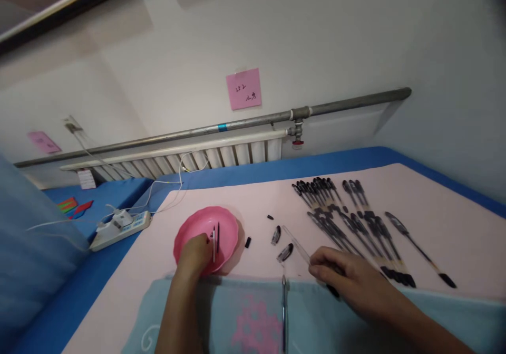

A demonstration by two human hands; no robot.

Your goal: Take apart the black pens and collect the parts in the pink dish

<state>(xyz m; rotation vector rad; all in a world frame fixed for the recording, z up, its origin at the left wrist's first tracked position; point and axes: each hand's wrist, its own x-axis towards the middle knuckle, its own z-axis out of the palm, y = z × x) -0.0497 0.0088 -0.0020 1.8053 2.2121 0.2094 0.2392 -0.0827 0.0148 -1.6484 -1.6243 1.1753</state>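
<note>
Your right hand (pixel 336 270) grips a clear pen tube (pixel 297 245); your left hand (pixel 197 252) is in the pink bowl (pixel 230 236) beside slim refills (pixel 218 238), its grip unclear. Beyond, two caps (pixel 285 252) lie loose, while many whole-looking pens (pixel 348 223) lie lined up.

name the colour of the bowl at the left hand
The bowl is pink, seen best in the head view.

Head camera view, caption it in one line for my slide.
Left hand in a pink bowl, right hand holding a clear tube, black pens lying at right.
</note>
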